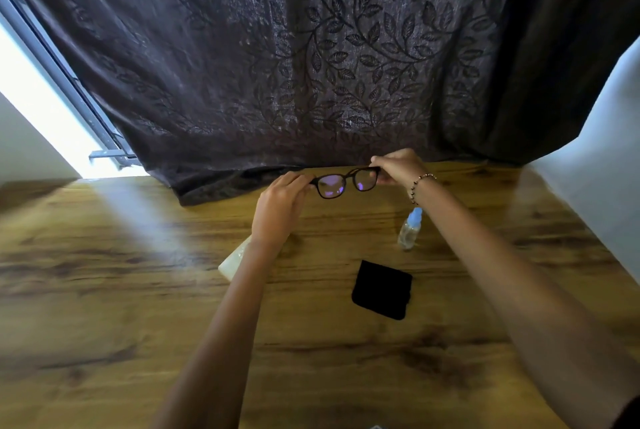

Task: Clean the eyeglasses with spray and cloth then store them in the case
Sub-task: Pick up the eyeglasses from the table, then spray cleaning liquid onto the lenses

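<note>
Black eyeglasses (344,182), one pair, pinched between left hand (280,210) and right hand (398,169); one cloth (382,289), one bottle (409,229).

The wooden table (104,307) in front of me has a warm brown grain with darker knots and streaks. Along its far edge hangs a dark curtain (277,65) patterned with leafy vines. Its hem spills onto the tabletop and bunches there. To my left the curtain stops short of a window (31,92), where bright daylight comes in past a grey metal frame (69,82). A pale band of light (138,220) falls across the wood. A white left wall (20,151) stands below the window, and a white right wall (602,151) borders the table on my other side.
</note>
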{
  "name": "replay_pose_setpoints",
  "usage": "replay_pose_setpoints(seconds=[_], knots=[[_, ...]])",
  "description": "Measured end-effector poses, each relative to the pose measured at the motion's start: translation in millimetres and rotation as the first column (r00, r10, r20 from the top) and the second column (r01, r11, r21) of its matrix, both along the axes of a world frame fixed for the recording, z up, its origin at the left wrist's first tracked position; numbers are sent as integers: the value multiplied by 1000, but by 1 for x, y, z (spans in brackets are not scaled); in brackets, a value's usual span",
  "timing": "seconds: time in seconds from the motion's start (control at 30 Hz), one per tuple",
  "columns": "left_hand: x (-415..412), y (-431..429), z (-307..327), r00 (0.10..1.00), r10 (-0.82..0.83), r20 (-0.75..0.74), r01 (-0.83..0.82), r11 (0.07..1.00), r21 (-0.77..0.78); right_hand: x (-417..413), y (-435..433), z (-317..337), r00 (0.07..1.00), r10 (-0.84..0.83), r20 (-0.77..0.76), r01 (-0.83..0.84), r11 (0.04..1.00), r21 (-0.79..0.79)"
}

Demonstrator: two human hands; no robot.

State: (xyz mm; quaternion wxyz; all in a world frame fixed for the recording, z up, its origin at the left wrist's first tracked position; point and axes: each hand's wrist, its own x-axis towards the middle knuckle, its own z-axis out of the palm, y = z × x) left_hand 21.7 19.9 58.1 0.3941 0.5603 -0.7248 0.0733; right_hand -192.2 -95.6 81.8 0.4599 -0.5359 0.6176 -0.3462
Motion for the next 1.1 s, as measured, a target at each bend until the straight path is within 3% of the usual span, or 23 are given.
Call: replay_pose_setpoints(seconds=[0.07, 0.23, 0.43, 0.6, 0.83, 0.97, 1.1], knots=[[-3, -1, -1, 999, 27, -38, -27, 1000, -3, -10, 9, -2, 999, 49, 3, -49, 994, -93], [-8, -5, -10, 993, 75, -87, -73, 997, 34, -44, 39, -28, 977, 73, -198, -131, 946, -295], [-18, -7, -20, 989, 77, -128, -70, 996, 62, -74, 67, -59, 994, 47, -98, -75, 950, -302], [-24, -7, -25, 985, 66, -161, -50, 994, 101, -86, 84, -88, 971, 100, -216, -155, 955, -253], [-24, 0, -32, 973, 79, -218, -50, 989, 136, -65, 89, -82, 999, 49, -7, -49, 950, -308], [-26, 1, -33, 954, 119, -274, -82, 986, 143, -37, 95, -61, 990, 139, 38, -109, 894, -435], [-33, 1, -35, 926, 151, -347, -102, 983, 156, -7, 96, -48, 971, 203, 124, -129, 888, -442]])
